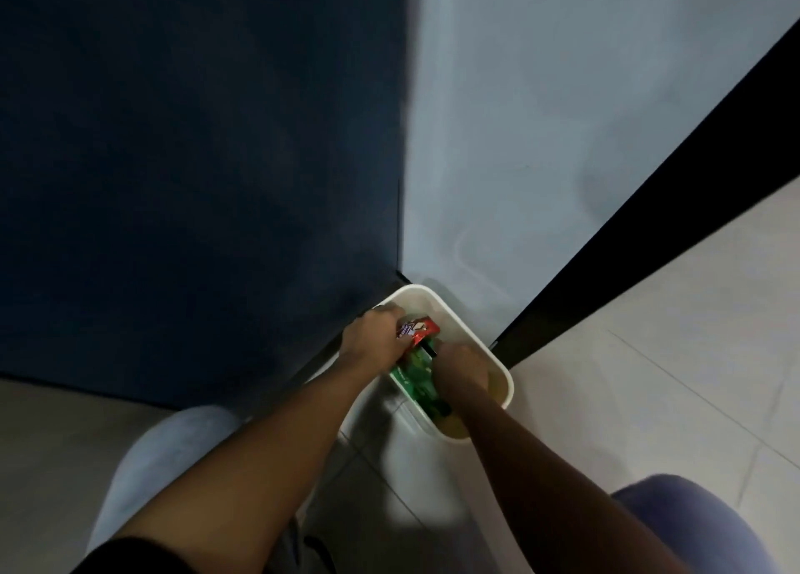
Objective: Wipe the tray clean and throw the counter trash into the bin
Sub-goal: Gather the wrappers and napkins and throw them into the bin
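Trash step now: your left hand [375,335] holds red wrapper [420,330], right hand [459,363] holds green packet [413,376] over white bin [459,322]. Next, let go.

A dark navy wall [195,162] fills the left side and meets a pale blue-grey wall [562,119] at an inner corner that runs down to the floor; a black strip [649,244], door edge or frame, it cannot be told which, slants along the pale wall's right edge; right of it lies a floor of light tiles [675,357] with thin grout lines; the light is dim and soft, with a faint sheen on the pale wall.
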Demonstrator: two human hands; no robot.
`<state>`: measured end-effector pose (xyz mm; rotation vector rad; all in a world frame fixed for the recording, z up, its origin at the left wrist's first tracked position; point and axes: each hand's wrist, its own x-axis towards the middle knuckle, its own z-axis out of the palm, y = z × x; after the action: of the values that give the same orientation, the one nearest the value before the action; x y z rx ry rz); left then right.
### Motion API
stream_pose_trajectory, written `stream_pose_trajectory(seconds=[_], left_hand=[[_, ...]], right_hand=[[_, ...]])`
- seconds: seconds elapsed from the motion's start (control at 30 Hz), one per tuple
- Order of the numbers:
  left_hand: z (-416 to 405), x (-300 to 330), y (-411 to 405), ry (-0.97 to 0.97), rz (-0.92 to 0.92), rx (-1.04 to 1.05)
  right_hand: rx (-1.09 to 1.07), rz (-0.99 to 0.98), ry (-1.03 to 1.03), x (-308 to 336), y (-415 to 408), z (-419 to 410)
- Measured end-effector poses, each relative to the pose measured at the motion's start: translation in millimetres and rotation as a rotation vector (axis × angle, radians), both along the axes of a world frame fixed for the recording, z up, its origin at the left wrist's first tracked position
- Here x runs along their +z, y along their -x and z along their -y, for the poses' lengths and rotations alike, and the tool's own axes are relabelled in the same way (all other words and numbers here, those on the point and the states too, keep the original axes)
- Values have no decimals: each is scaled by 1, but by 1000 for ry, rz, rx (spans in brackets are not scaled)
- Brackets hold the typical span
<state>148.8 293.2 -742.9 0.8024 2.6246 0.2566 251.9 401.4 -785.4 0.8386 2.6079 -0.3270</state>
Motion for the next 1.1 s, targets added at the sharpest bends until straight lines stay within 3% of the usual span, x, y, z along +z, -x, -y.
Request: stream_pose_trajectory(seconds=[0.13,0.27,0.57,0.73,0.87,1.1], left_hand=[[8,32,-16,-39,10,-14],[19,112,-36,-66,61,-4],[38,443,-50,-152,153,139],[57,583,-45,-303,53,189],[97,652,-25,-483,-107,326],[264,694,0,-435,-314,593]], right_hand=[[-78,-75,49,41,-1,7],[-92,-118,118,129,-13,19],[-17,-285,139,483,-26,48],[135,-470,119,622,-9,44],[304,-662,144,689,42,80],[574,-724,354,721,103,231]])
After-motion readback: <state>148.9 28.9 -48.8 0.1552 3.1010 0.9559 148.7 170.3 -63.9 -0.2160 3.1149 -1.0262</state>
